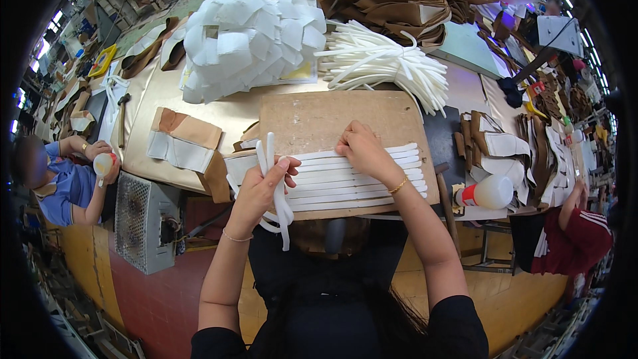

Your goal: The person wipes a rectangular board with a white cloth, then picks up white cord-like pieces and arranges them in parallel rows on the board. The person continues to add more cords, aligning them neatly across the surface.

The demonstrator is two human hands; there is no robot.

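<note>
My left hand [266, 186] is closed round a few white foam strips [284, 216], whose ends stick out above and below the fist. More white strips [345, 189] lie side by side in rows on a brown board [319, 116] in front of me. Over the upper rows, my right hand [362, 149] has its fingers bent down and drawn together near the board. Its fingertips are partly hidden, so what they hold, if anything, does not show.
Beyond the board stand a heap of white fabric pieces [256, 40] and a bundle of white strips [389, 63]. Brown pieces [392, 6] are stacked behind. A white bottle [488, 193] lies to the right, near a hammer [446, 193]. Co-workers sit on both sides.
</note>
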